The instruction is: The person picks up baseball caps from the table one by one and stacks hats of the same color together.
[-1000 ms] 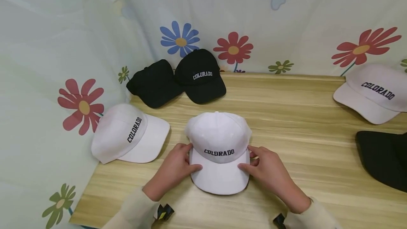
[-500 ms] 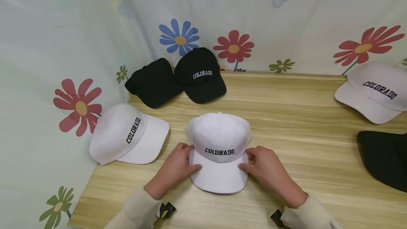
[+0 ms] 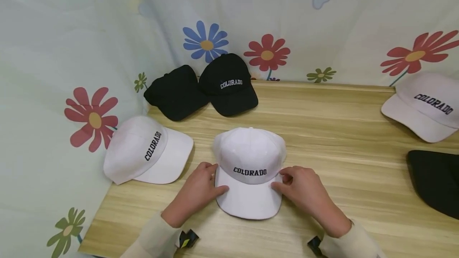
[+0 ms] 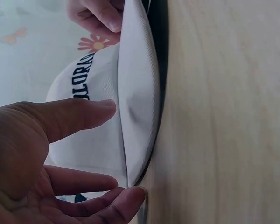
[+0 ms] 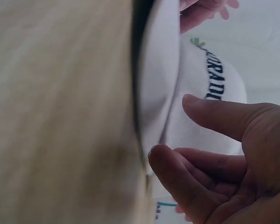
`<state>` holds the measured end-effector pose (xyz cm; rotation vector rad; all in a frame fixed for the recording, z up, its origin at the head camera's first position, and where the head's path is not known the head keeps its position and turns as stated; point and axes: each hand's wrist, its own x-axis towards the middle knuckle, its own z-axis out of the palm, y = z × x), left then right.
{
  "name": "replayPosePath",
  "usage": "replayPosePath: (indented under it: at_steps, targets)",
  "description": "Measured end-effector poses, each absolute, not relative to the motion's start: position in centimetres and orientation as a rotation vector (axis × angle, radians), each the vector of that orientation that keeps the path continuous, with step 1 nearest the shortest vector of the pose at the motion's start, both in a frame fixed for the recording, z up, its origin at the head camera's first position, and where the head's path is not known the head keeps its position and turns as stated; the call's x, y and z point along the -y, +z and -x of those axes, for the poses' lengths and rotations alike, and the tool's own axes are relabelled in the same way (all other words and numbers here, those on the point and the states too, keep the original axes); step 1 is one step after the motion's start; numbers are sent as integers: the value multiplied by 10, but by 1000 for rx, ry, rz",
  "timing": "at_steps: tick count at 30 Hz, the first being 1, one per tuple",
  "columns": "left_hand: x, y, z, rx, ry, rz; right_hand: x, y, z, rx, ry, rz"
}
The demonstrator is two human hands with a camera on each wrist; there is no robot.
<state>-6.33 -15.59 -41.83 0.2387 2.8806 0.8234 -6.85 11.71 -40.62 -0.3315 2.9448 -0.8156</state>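
Note:
A white baseball cap with COLORADO in dark letters rests on the table in the head view, brim toward me. My left hand is at the brim's left side and my right hand at its right. In the left wrist view, the left thumb stands just off the white brim, casting a small shadow, while relaxed fingertips touch its edge. The right wrist view has the right thumb apart from the brim too, fingertips right at its edge. The cap's back is hidden.
Another white cap lies left, close by the floral curtain. Two black caps sit together at the back left. On the right are a white cap and a black one, both cut by the frame. The wooden table has grain running sideways.
Hands and middle cap keep nearly the same place. The whole head view shifts slightly; the right fingers sit a little looser at the cap's side than a second ago.

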Motion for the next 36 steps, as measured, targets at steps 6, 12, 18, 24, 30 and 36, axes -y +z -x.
replayPosePath:
  at_steps: [6, 12, 18, 24, 30, 36]
  targets:
    - [172, -411, 54, -2937, 878, -137, -105, -389, 65, -2983, -888, 409]
    - [182, -402, 49, -2990, 924, -48, -83, -364, 63, -2963, -993, 603]
    - [199, -391, 44, -2990, 946, 52, -50, -348, 77, -2895, -1120, 870]
    - [226, -388, 37, -2998, 961, 193, -12, -335, 102, -2836, -1075, 936]
    - [255, -386, 26, -2962, 918, 392, 24, -328, 127, -2750, -919, 957]
    - [272, -387, 18, -2880, 872, 546, 52, -323, 143, -2728, -760, 1005]
